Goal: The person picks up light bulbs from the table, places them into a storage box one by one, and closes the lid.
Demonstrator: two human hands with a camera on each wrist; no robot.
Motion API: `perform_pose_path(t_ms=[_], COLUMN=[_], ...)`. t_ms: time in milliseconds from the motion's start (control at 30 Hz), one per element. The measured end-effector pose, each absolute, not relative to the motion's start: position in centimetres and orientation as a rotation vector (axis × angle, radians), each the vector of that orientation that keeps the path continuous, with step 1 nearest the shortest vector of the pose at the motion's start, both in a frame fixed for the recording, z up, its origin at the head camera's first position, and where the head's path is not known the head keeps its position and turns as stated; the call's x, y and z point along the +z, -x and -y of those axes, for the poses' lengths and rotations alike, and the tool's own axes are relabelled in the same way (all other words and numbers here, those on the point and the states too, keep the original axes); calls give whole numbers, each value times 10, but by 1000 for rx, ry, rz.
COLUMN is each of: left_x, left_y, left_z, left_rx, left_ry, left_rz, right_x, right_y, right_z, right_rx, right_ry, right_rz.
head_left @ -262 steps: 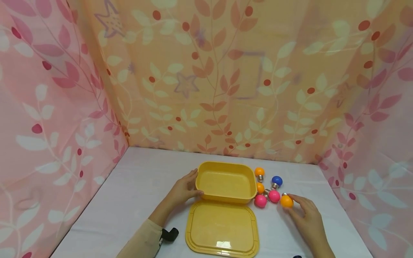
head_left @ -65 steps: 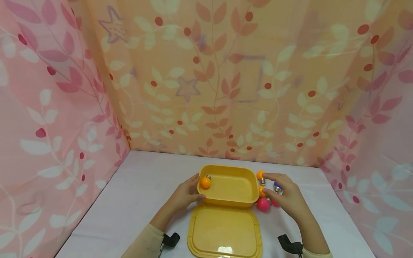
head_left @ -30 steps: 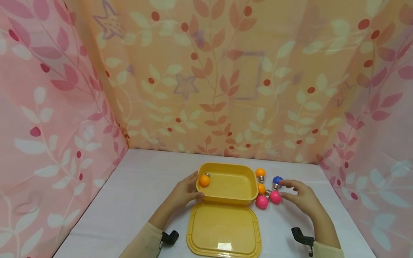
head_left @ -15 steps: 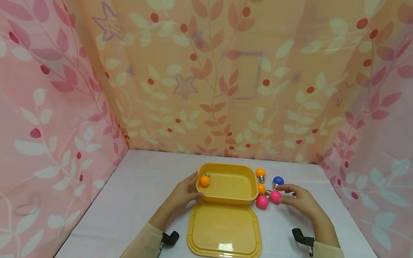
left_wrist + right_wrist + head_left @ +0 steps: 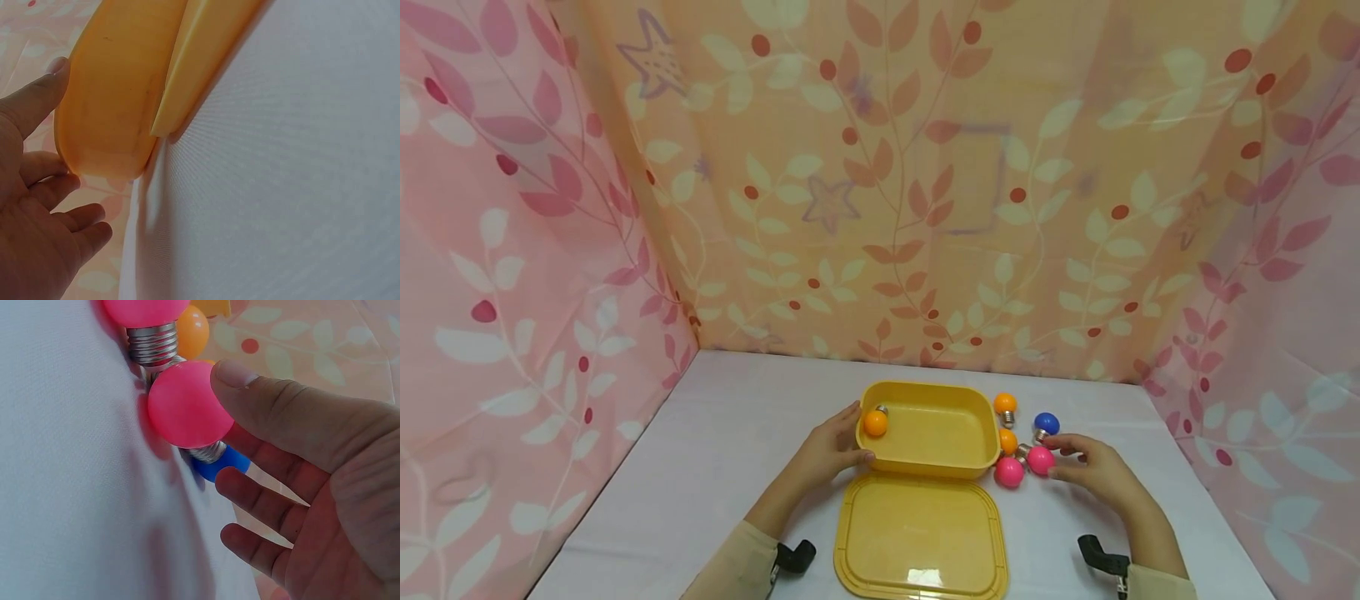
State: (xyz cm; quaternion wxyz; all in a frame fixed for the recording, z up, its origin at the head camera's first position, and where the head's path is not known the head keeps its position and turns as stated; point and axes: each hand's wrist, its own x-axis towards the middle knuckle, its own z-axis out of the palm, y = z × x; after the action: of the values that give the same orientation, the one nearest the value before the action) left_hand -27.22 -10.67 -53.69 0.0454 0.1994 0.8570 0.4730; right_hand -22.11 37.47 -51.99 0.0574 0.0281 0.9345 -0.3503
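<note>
My left hand (image 5: 826, 446) holds the left end of an open yellow plastic box (image 5: 943, 425), thumb at the front and fingers round the corner. An orange light bulb (image 5: 875, 422) lies inside at that end. To the right of the box, my right hand (image 5: 1093, 468) pinches the right-hand pink light bulb (image 5: 187, 406) between thumb and index finger, its other fingers loosely bent. A blue bulb (image 5: 1047, 422) lies just behind the fingertips. Beside the pinched bulb is a second pink bulb (image 5: 1009, 472). Two more orange bulbs, one at the back (image 5: 1005, 403), lie along the box's right side.
The yellow lid (image 5: 921, 533) lies flat in front of the box, between my forearms. Black wrist mounts (image 5: 1101, 557) stick out from both sleeves. A white cloth covers the table (image 5: 700, 467), and patterned curtains (image 5: 895, 208) enclose it behind and at both sides.
The orange bulb first at my right fingers now lies in the box. My right hand has gone over the other bulbs, then back right to the pink one. The left hand stays at the box.
</note>
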Motion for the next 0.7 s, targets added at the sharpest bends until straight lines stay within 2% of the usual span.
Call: perform_pose_path(t_ms=[700], left_x=[-538], left_y=[273], left_z=[107], left_rx=[1439], left_ry=[-600], left_rz=[-2612], right_x=[-532], right_y=[225], right_z=[-372], right_rx=[-1038], right_ry=[-117], right_rz=[-2862])
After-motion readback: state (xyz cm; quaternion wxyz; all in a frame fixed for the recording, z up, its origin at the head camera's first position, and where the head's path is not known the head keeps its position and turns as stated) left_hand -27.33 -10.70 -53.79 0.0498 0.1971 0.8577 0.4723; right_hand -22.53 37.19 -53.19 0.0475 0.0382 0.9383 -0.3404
